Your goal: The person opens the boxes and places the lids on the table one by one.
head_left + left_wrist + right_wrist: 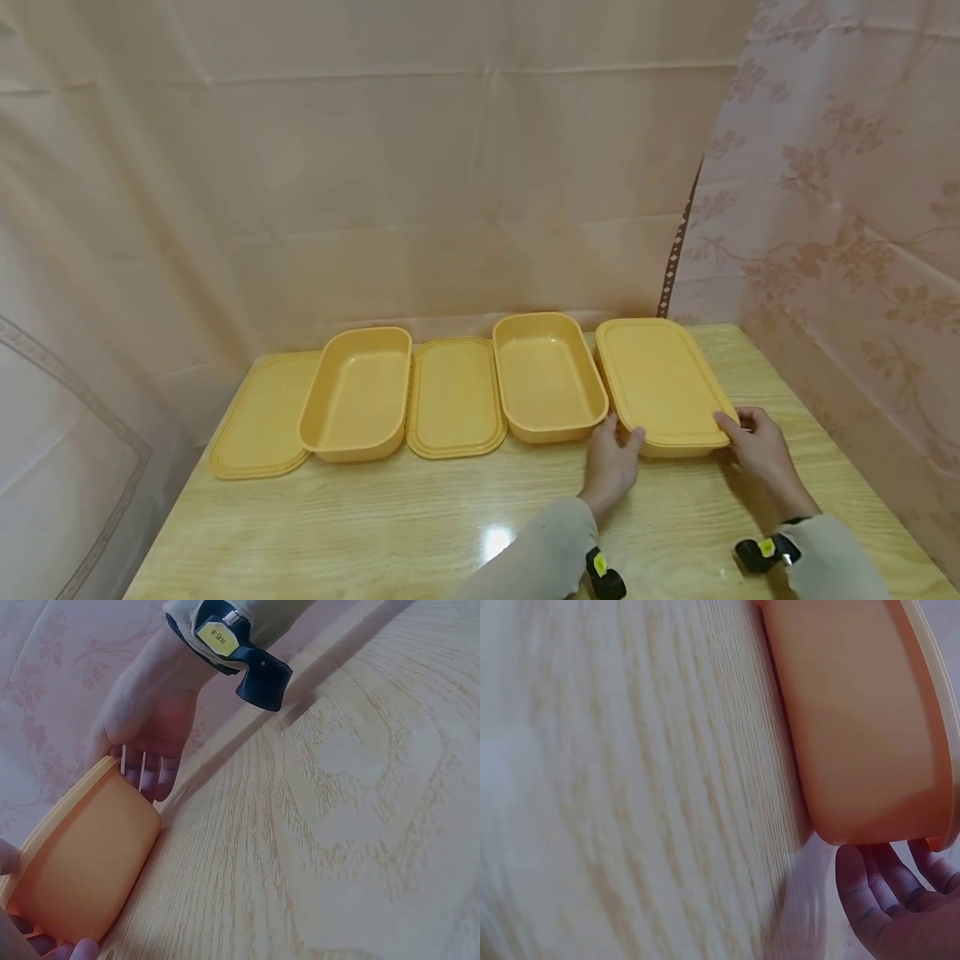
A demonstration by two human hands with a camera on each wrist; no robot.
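Observation:
A yellow plastic food container (pixel 90 855) stands on the table at the right end of a row, with a matching flat lid (pixel 660 383) lying over its top. My left hand (pixel 611 467) holds its near left corner, the thumb at the lid's edge and the fingers against the side wall. At the near right corner, my right hand (pixel 763 454) grips the same container, thumb on the lid's rim. In the right wrist view the fingers (pixel 859 889) of that hand curl against the container's wall, below the rim.
Left of it along the table's back stand an open container (pixel 551 379), a flat lid (pixel 457 400), another open container (pixel 356 396) and a second loose lid (pixel 262 417), partly overlapped by that container. A beige curtain (pixel 450 183) hangs behind the wooden table (pixel 360 533).

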